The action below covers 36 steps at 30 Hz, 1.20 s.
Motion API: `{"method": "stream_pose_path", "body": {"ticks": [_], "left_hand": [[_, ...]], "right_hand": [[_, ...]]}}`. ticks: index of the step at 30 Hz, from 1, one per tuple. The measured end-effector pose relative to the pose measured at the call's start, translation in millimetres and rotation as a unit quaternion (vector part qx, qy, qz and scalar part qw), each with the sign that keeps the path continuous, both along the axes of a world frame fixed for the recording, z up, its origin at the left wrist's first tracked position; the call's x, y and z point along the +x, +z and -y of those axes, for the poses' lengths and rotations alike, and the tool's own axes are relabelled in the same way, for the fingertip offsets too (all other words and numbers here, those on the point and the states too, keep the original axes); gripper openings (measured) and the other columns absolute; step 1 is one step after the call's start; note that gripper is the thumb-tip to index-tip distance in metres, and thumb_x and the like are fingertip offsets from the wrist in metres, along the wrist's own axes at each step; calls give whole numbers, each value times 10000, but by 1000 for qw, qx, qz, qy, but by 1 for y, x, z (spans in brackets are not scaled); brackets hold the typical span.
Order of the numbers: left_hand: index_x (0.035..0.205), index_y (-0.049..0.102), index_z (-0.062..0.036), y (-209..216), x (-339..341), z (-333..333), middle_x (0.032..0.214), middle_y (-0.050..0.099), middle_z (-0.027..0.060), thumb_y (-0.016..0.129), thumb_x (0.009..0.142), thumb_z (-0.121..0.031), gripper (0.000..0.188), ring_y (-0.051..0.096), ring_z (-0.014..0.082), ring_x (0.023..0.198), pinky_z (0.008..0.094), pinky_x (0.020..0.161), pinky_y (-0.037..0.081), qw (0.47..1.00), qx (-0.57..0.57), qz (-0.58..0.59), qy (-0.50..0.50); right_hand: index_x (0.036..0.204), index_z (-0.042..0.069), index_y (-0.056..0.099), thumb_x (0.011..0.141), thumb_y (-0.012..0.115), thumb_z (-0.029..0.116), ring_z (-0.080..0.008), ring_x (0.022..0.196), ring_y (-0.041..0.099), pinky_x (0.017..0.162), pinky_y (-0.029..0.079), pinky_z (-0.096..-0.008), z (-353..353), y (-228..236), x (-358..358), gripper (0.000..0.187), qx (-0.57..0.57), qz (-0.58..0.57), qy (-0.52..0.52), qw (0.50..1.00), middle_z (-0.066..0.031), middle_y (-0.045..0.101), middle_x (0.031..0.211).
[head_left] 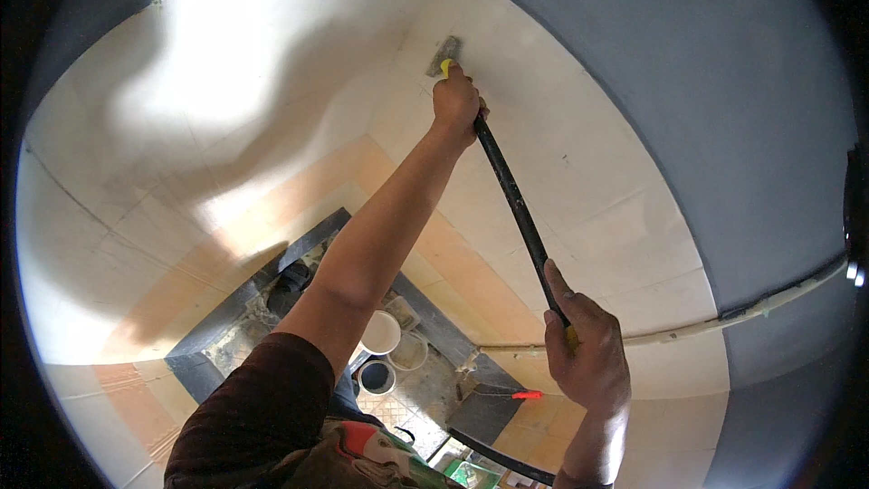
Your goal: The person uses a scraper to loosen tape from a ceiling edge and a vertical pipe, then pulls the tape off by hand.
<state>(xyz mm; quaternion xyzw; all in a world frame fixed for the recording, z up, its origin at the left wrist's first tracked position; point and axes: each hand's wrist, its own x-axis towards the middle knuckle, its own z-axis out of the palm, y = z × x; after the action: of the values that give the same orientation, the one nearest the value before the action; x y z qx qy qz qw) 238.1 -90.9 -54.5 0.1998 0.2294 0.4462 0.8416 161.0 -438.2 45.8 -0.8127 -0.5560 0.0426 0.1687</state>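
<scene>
Cream tiled wall (615, 226) spans the background | black pole (514, 199) slants before it | right hand (590, 344) wraps the lower end, index finger extended | left hand (458, 104) clamps the upper end | grey tool head (444, 56) just beyond

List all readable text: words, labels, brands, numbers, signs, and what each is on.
None readable.
Shirt: coloured print at the front; no words I can make out.
Black pole: pale specks, no legible lettering.
Buckets on the floor: too small to read any marking.
Wall: small dark marks, not legible as text.
</scene>
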Motion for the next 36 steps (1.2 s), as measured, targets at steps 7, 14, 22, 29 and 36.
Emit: {"method": "stream_pose_path", "body": {"ticks": [7, 14, 22, 29, 36], "left_hand": [[963, 481, -74, 0, 14, -3, 613, 396, 10, 383, 1103, -452, 414, 397, 159, 452, 320, 444, 395, 999, -14, 21, 33], [949, 480, -79, 1, 13, -4, 632, 428, 23, 394, 1100, -469, 427, 429, 165, 462, 329, 444, 421, 999, -5, 25, 24], [829, 496, -65, -13, 14, -25, 653, 490, 65, 406, 1080, -458, 475, 518, 210, 534, 384, 507, 468, 1000, 21, -9, 17], [1005, 492, -99, -46, 3, 54, 666, 436, -2, 433, 1081, -503, 416, 444, 146, 507, 329, 466, 416, 997, -20, -41, -67], [977, 491, -105, -85, 3, 63, 671, 439, -18, 463, 1073, -521, 428, 473, 139, 504, 306, 455, 393, 995, -16, -55, -80]], "right_hand": [[1538, 92, 474, 953, 600, 12, -262, 628, 555, 634, 490, -417, 3, 11, 38, 603, -27, 12, 18, 999, -153, 541, 723], [1520, 91, 508, 948, 583, -17, -238, 622, 533, 663, 487, -330, -3, 19, 35, 587, -36, 0, -12, 999, -176, 593, 763], [1515, 68, 497, 960, 571, 17, -319, 715, 641, 713, 522, -381, -17, 24, 3, 562, -54, 10, -19, 998, -245, 629, 834], [1519, 18, 467, 952, 588, 41, -355, 736, 647, 691, 530, -444, 43, -18, -17, 580, -51, -29, -34, 998, -233, 618, 833], [1541, 50, 443, 941, 569, 17, -374, 753, 651, 682, 540, -498, 49, -74, -39, 614, -45, -42, -73, 995, -208, 600, 850]]}}
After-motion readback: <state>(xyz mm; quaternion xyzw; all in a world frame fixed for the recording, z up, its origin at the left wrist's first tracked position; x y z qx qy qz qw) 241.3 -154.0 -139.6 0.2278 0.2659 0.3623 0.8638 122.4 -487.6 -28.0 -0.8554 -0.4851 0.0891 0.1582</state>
